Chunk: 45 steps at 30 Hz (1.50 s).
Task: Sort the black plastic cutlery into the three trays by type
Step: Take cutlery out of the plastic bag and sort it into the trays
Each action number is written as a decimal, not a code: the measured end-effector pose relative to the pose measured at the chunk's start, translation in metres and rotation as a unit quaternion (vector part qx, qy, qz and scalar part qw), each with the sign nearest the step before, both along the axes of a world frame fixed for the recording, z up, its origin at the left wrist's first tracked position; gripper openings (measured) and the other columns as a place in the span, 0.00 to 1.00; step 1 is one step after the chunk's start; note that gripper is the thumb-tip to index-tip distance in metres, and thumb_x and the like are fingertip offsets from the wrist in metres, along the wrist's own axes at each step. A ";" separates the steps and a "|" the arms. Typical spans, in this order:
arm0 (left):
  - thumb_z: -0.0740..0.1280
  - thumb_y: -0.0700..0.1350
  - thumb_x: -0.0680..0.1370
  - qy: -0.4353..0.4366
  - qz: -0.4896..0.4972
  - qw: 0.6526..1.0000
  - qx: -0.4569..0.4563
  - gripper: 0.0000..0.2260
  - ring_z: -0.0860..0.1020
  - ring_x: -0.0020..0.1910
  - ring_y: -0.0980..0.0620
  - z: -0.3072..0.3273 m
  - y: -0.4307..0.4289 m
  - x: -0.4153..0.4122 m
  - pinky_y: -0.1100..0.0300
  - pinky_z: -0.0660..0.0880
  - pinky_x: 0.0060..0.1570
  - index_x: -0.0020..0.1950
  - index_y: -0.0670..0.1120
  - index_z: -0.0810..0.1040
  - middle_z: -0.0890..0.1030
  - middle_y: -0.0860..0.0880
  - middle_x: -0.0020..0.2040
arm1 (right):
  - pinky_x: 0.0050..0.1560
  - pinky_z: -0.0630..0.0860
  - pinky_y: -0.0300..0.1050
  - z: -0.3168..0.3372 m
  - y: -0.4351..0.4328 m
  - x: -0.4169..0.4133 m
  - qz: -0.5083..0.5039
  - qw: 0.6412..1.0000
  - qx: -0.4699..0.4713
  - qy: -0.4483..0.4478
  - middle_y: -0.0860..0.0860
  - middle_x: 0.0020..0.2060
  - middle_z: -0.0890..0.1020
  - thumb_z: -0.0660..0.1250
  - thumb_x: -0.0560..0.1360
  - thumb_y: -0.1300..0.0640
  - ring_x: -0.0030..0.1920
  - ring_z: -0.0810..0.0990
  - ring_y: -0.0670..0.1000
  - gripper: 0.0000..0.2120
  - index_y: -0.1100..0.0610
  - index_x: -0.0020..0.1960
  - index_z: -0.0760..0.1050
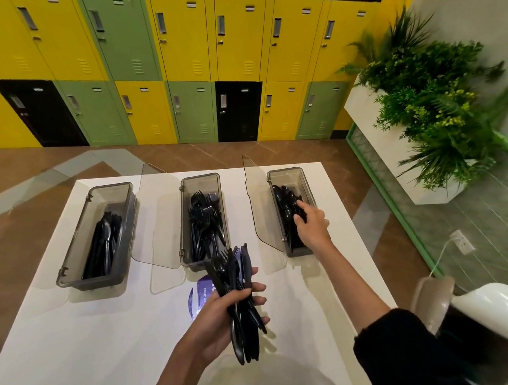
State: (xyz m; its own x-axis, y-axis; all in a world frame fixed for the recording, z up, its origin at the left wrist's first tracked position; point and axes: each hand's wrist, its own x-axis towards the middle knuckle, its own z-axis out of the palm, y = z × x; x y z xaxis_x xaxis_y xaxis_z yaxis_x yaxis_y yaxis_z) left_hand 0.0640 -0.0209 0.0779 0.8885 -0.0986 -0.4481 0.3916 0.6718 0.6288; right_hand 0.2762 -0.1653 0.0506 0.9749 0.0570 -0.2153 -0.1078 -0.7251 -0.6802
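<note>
a person stands at a white table (pixel 106 340) sorting black plastic cutlery into three lidded trays. the left hand (pixel 217 325) has its fingers wrapped round a bundle of black cutlery (pixel 239 287), held above the table just in front of the middle tray (pixel 183 222). the bundle's long axis runs away from the body, fork tines fanned at the far end and handles hanging toward the person.

the right hand (pixel 311 227) reaches into the right tray (pixel 297 251), its fingertips down among the spoons (pixel 284 202) – black on black, so it cannot be told whether they pinch a piece or lie loose.

the middle tray holds forks (pixel 203 214), and the left tray (pixel 77 236) holds what look like knives (pixel 105 243).

the sort looks well along, with one mixed handful left. the next pick probably falls to the right hand: the bundle lies to its left and nearer the body, so the arm would draw back and inward to pull a piece out by its far end – the left hand serves only as the holder.
</note>
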 end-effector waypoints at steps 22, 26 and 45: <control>0.62 0.35 0.79 -0.035 0.013 0.996 0.081 0.14 0.80 0.58 0.42 0.013 0.001 -0.044 0.48 0.80 0.43 0.64 0.39 0.74 0.81 0.38 0.59 | 0.54 0.79 0.47 0.043 0.004 -0.158 0.140 0.922 0.328 0.151 0.61 0.45 0.85 0.66 0.77 0.59 0.43 0.82 0.53 0.06 0.61 0.48 0.81; 0.61 0.33 0.78 -0.050 0.011 0.995 0.086 0.15 0.79 0.59 0.42 0.015 0.001 -0.053 0.47 0.80 0.45 0.65 0.40 0.73 0.80 0.39 0.61 | 0.58 0.79 0.51 0.047 0.006 -0.169 0.118 0.919 0.348 0.142 0.61 0.45 0.85 0.65 0.78 0.60 0.46 0.84 0.62 0.07 0.60 0.52 0.80; 0.64 0.38 0.78 -0.042 0.020 0.989 0.140 0.12 0.81 0.45 0.52 0.023 0.007 -0.084 0.58 0.76 0.40 0.62 0.43 0.77 0.84 0.46 0.53 | 0.24 0.59 0.34 0.069 0.017 -0.190 0.018 0.929 0.352 0.112 0.47 0.33 0.70 0.61 0.80 0.48 0.26 0.63 0.43 0.13 0.58 0.55 0.73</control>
